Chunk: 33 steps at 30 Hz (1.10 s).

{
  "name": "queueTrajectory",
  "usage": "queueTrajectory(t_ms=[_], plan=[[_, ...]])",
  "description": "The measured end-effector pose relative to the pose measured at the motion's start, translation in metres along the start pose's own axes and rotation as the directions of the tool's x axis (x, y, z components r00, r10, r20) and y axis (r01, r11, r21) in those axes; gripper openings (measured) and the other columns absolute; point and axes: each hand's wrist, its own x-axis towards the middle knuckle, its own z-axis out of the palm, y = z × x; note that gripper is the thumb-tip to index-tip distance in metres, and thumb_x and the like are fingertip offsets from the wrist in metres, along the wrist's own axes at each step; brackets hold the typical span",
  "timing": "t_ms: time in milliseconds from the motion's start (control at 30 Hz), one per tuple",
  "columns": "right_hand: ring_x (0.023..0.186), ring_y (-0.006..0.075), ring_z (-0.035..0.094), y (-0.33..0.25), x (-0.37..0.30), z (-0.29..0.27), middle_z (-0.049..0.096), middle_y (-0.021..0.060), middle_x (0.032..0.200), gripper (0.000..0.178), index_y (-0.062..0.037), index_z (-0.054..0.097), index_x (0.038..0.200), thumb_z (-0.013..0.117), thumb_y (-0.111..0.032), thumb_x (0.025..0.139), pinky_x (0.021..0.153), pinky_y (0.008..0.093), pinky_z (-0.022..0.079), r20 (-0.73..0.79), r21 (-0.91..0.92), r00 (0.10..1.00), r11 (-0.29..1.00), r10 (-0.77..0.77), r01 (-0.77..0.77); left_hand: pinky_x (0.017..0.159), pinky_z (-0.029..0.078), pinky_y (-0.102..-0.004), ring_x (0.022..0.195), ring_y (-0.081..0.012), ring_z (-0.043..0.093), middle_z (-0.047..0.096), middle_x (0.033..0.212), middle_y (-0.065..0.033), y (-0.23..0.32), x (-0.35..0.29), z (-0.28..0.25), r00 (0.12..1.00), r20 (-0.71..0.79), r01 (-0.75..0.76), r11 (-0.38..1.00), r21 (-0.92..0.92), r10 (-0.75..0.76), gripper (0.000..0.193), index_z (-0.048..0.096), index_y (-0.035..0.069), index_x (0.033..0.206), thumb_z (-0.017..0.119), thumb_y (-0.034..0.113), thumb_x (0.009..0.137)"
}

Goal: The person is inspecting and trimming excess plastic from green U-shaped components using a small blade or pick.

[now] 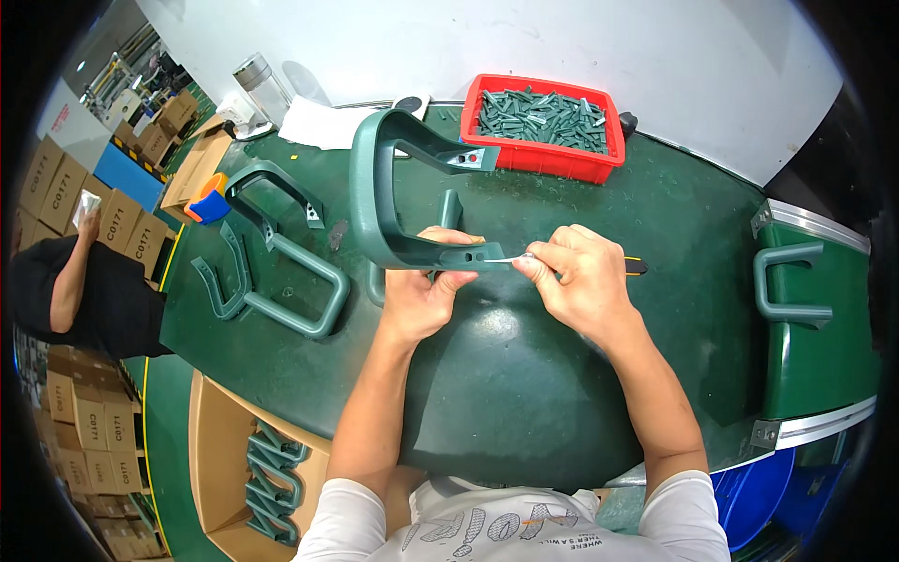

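— What lies nearest?
— At the near left, an open cardboard box [208,450] with several green parts [272,482] heaped inside. At the near right, a blue bin [763,496] shows below the table's edge

— And the hands?
— A little farther, over the middle of the green table [524,393]. The left hand [417,304] is closed on the lower arm of a green U-shaped handle [372,187], thumb on the near side, close to that arm's end. The handle is raised, its bend to the left and its two ends pointing right

— How does the right one grip?
— Narrowly: the right hand [585,281] pinches a thin tool [510,259] between thumb and forefinger, its pale tip at the end of the handle's lower arm. A black-and-yellow piece [636,266] shows just past the hand's right side; I cannot tell whether it belongs to the tool

— What is around them?
— More bent green handles [323,295] lie to the left, and a single handle [766,286] rests on the green belt [810,365] to the right

— And farthest off?
— A red tray [552,163] full of small green pieces [543,120], white paper [318,124] to its left, then a clear bottle [267,92]. Off the table at the left, a person in dark clothing [103,295] stands near stacked cartons [103,412]
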Motion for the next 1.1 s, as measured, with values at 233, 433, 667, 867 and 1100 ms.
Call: queueTrajectory(t_ms=[233, 433, 667, 867, 1100], plan=[[0.055, 0.0216, 0.050, 0.0000, 0.0002, 0.0024, 0.050, 0.0049, 0.057, 0.018, -0.0058, 0.068, 0.072, 0.071, -0.023, 0.074, 0.050, 0.0352, 0.040, -0.020, 0.005, 1.000, 1.000, -0.022, 0.023, 0.065, 0.049, -0.0236, 0.078, -0.0122, 0.060, 0.064, 0.096, -0.0123, -0.0043, -0.0005, -0.0028, 1.000, 0.011, -0.017, 1.000, 0.005, 0.017, 0.031, 0.059, -0.003, 0.099, 0.073, 0.015, 0.079], [0.055, 0.0219, 0.050, 0.0005, 0.0004, 0.0030, 0.050, 0.0051, 0.057, 0.019, -0.0057, 0.068, 0.071, 0.071, -0.024, 0.076, 0.050, 0.0354, 0.040, -0.028, 0.025, 1.000, 1.000, 0.006, -0.005, 0.064, 0.048, -0.0234, 0.076, -0.0119, 0.059, 0.064, 0.097, -0.0130, 0.0002, -0.0024, 0.0012, 1.000, 0.003, 0.028, 0.998, -0.056, -0.028, 0.030, 0.058, -0.003, 0.098, 0.073, 0.015, 0.079], [0.059, 0.0228, 0.052, 0.0009, -0.0001, 0.0030, 0.050, 0.0048, 0.059, 0.021, -0.0081, 0.067, 0.069, 0.067, -0.027, 0.078, 0.053, 0.0367, 0.043, -0.010, -0.027, 1.000, 0.999, 0.022, -0.023, 0.063, 0.048, -0.0224, 0.075, -0.0108, 0.059, 0.064, 0.094, -0.0109, -0.0039, -0.0014, -0.0005, 0.999, 0.028, 0.030, 0.999, -0.033, -0.030, 0.031, 0.059, -0.003, 0.101, 0.073, 0.013, 0.079], [0.059, 0.0243, 0.052, 0.0030, 0.0008, 0.0002, 0.051, 0.0049, 0.060, 0.021, -0.0078, 0.067, 0.071, 0.067, -0.027, 0.079, 0.054, 0.0375, 0.042, 0.015, 0.006, 0.998, 0.998, 0.064, -0.064, 0.065, 0.048, -0.0227, 0.078, -0.0115, 0.060, 0.065, 0.095, -0.0109, -0.0013, -0.0024, 0.0019, 0.998, 0.023, 0.061, 0.996, -0.061, -0.059, 0.032, 0.059, -0.003, 0.101, 0.074, 0.014, 0.078], [0.060, 0.0123, 0.052, 0.0030, 0.0034, -0.0042, 0.057, 0.0032, 0.064, 0.020, -0.0023, 0.067, 0.079, 0.071, -0.022, 0.080, 0.055, 0.0272, 0.043, 0.261, 0.511, 0.921, 0.768, 0.288, -0.385, 0.068, 0.049, -0.0239, 0.081, -0.0125, 0.060, 0.064, 0.099, -0.0129, -0.0016, -0.0016, 0.0047, 1.000, 0.002, 0.030, 0.981, -0.193, -0.030, 0.032, 0.057, -0.001, 0.101, 0.075, 0.011, 0.077]])
